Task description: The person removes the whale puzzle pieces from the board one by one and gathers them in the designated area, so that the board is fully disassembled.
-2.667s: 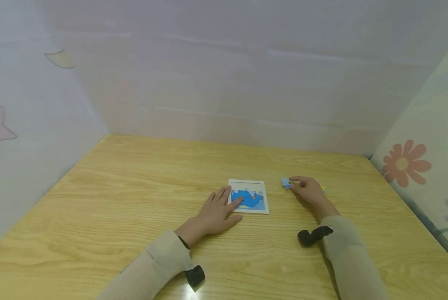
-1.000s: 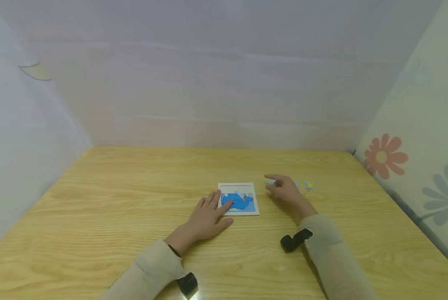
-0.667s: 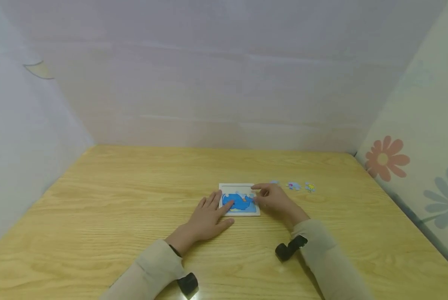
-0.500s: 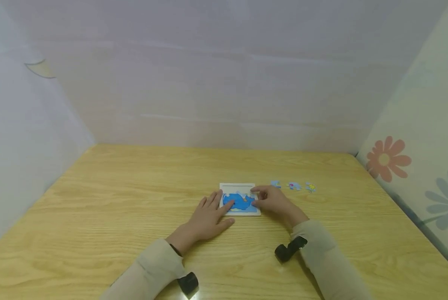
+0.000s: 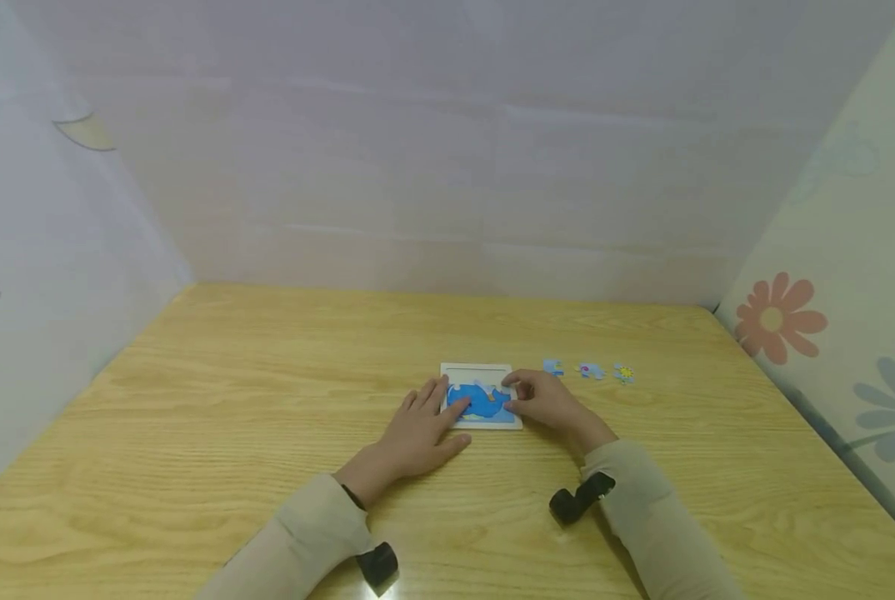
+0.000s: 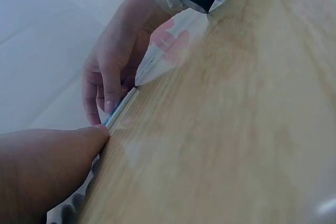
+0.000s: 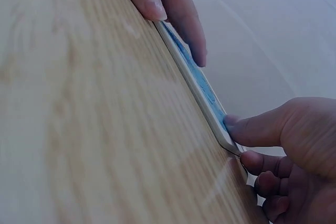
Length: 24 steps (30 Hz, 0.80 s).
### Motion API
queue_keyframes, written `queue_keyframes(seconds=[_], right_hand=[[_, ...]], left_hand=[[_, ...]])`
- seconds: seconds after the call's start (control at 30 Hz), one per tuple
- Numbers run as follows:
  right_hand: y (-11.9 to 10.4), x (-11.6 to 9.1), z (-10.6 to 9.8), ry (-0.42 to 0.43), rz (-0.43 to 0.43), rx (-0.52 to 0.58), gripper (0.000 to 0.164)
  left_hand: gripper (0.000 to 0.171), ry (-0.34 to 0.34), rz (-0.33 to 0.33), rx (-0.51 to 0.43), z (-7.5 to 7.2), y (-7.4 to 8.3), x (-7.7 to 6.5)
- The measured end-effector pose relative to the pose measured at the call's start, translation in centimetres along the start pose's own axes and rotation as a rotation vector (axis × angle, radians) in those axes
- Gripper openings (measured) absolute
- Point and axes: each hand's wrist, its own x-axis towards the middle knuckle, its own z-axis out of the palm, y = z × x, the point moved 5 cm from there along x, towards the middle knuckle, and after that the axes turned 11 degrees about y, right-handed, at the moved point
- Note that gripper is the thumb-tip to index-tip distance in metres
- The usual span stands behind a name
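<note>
Puzzle (image 5: 487, 403) — left hand (image 5: 417, 430) flat across edge; right hand (image 5: 548, 401) curled opposite, hold unclear.

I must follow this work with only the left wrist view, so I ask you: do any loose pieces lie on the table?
Observer: Yes, the head view shows three loose pieces to the right of the frame.
Operator: Thank you. Which picture is in it?
Observer: A blue animal that looks like a whale.
Operator: Does something lie upon this picture?
Observer: Yes, the left hand has its index finger over the whale.
</note>
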Motion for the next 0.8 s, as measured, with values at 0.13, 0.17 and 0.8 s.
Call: queue_keyframes(seconds=[0.13,0.17,0.8], right_hand=[[-0.1,0.0,0.0,-0.006,-0.015,-0.002,0.029],[-0.1,0.0,0.0,-0.007,-0.02,-0.003,0.03],[0.2,-0.1,-0.2,0.018,-0.034,0.062,0.029]], left_hand=[[0.054,0.003,0.058,-0.006,0.3,0.8,0.1],[0.054,-0.003,0.073,-0.007,0.4,1.0,0.2],[0.054,-0.102,0.094,0.045,1.5,2.4,0.2]])
